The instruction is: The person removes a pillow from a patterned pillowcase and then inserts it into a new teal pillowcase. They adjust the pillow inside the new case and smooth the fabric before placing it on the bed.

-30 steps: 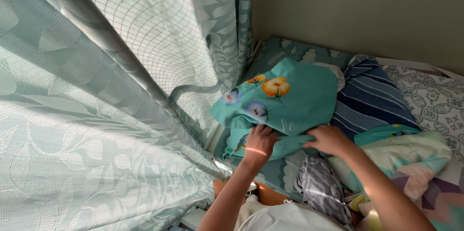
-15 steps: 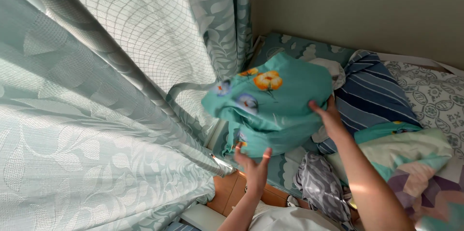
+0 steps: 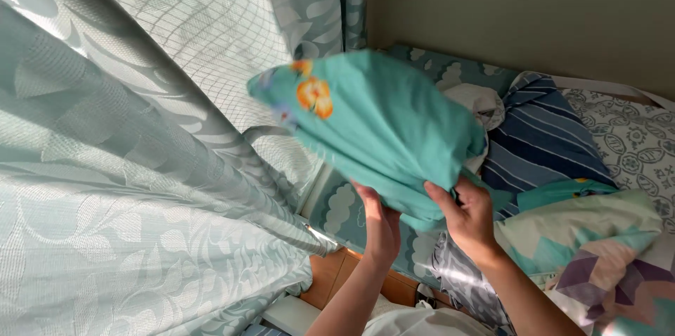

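Teal flowered pillow (image 3: 373, 125) was up off the bed (image 3: 619, 132) now, not lying flat like before, left hand (image 3: 380, 220) and right hand (image 3: 467, 213) both curled tight on its lower edge.

Teal pillow (image 3: 380, 125) with orange flowers, navy striped pillow (image 3: 545, 139)

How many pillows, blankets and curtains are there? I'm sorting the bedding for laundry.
Pillows: 2, a teal one held by both hands, left hand and right hand, and a striped one.
Blankets: 1.
Curtains: 1.
Total: 4.
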